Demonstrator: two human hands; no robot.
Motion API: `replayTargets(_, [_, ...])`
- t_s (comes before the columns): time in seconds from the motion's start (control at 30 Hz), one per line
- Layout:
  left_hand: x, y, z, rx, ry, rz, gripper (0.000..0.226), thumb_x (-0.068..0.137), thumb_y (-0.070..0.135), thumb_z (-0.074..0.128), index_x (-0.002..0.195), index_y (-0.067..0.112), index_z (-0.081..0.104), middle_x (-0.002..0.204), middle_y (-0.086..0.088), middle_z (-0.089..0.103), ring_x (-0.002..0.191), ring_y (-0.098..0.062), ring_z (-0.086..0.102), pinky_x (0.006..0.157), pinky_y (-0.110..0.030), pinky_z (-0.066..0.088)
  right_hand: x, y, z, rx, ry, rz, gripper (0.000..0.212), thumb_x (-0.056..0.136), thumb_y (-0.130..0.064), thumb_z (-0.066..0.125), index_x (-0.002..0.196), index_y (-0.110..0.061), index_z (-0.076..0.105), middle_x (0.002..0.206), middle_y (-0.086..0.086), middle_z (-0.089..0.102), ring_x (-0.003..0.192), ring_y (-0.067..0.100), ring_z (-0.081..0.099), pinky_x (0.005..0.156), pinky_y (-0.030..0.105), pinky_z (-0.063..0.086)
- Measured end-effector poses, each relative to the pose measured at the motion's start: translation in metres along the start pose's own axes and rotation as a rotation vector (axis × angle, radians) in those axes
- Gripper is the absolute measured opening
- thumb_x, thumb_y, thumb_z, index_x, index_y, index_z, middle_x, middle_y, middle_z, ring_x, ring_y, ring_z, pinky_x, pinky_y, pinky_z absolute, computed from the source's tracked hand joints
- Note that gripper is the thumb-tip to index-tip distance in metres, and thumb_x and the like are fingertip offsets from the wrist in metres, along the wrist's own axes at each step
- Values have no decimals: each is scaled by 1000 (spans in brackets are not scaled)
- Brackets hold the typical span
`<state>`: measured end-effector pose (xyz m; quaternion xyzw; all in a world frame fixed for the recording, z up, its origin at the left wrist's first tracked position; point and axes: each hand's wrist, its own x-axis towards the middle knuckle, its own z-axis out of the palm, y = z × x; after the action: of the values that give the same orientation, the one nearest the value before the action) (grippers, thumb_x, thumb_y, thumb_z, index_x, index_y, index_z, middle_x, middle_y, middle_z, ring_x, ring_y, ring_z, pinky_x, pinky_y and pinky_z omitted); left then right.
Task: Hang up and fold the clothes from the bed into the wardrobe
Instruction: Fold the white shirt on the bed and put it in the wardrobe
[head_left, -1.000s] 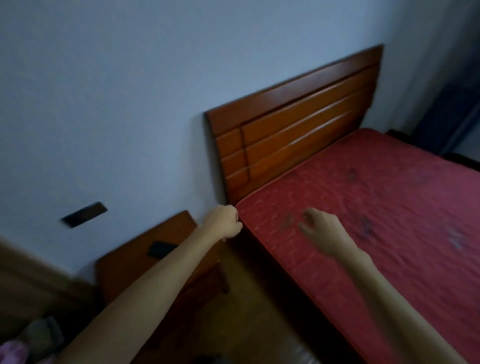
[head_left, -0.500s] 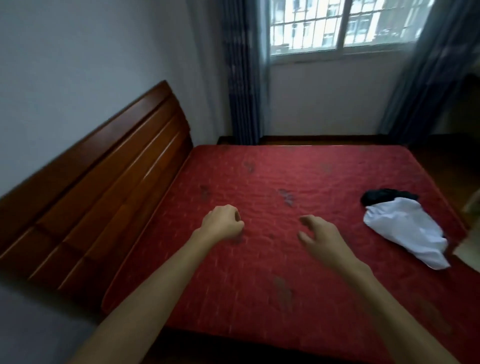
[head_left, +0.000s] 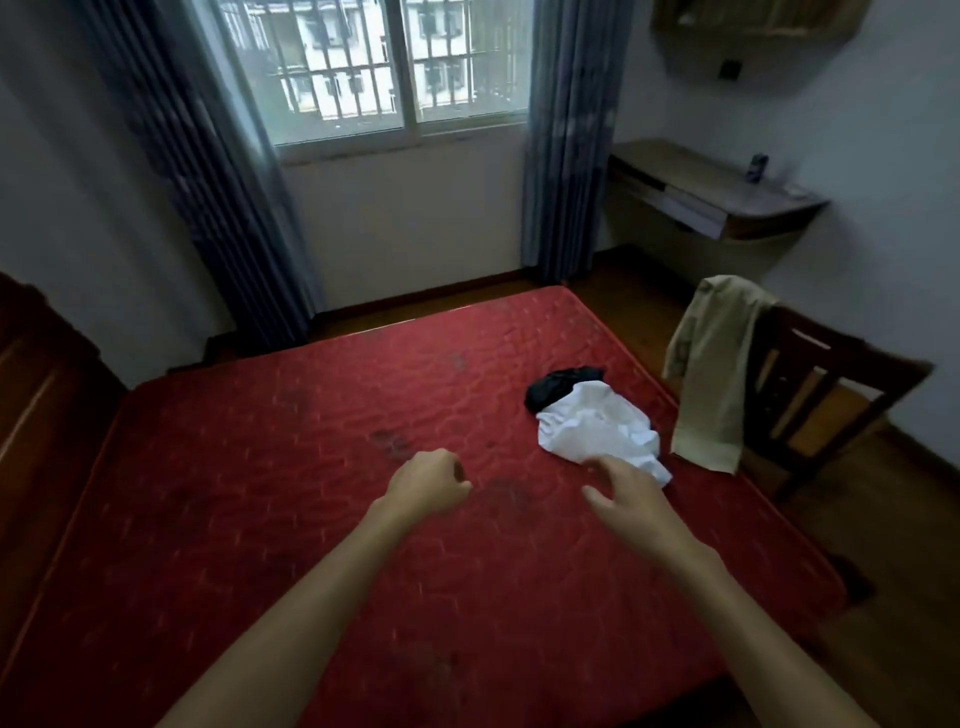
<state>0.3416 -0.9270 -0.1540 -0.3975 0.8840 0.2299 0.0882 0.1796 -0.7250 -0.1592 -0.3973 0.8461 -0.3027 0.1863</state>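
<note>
Right hand (head_left: 631, 496) reaches out over the red bed (head_left: 260, 467) with its fingers spread and gently bent, holding nothing. Its fingertips line up with the near edge of a crumpled white garment (head_left: 597, 428); whether they touch the cloth cannot be told. Just beyond the white garment, and touching it, lies a smaller black garment (head_left: 563, 387). Both sit on the bed ahead of the right hand, close to the bed's right edge.

Left hand (head_left: 426, 480) is level with the right one and a little apart from it, curled into a fist with nothing in it, above a bare part of the bed.

To the right of the right hand, beside the bed, stands a wooden chair (head_left: 821, 384) with a pale beige garment (head_left: 711, 369) draped over its back. Far to the left of the left hand is the wooden headboard (head_left: 31, 395). Well ahead of both hands, past the bed, a barred window (head_left: 374, 67) sits between blue curtains (head_left: 566, 130), and a desk (head_left: 711, 192) stands against the wall to the right.
</note>
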Motion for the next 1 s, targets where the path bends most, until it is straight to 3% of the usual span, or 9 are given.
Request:
replayTargets(0.17, [62, 68, 25, 29, -42, 58, 28, 86, 33, 59, 104, 15, 71, 103, -4, 74, 94, -24, 69, 84, -38, 58, 38, 67, -40, 15, 20, 82, 42, 91, -17, 61, 133, -9, 58, 128, 8, 64, 119, 19, 59, 99, 27, 44])
replayTargets(0.57, [187, 259, 76, 13, -71, 68, 27, 89, 30, 57, 101, 10, 70, 98, -8, 73, 90, -27, 67, 77, -39, 56, 158, 229, -153, 6, -98, 140, 42, 91, -18, 57, 132, -13, 57, 126, 4, 63, 120, 18, 57, 100, 31, 45])
replayTargets(0.8, [246, 281, 101, -99, -71, 18, 35, 90, 31, 56, 120, 13, 64, 114, -6, 70, 105, -26, 64, 83, -36, 53, 211, 268, -140, 18, -177, 227, 42, 90, -21, 57, 131, -15, 58, 124, 3, 65, 116, 18, 59, 97, 32, 47])
replayTargets(1.0, [303, 272, 125, -139, -165, -10, 36, 91, 33, 56, 121, 13, 58, 115, -8, 67, 107, -28, 62, 80, -35, 49, 234, 287, -103, -32, -293, 355, 39, 90, -21, 58, 129, -13, 58, 121, 7, 66, 114, 23, 60, 96, 33, 47])
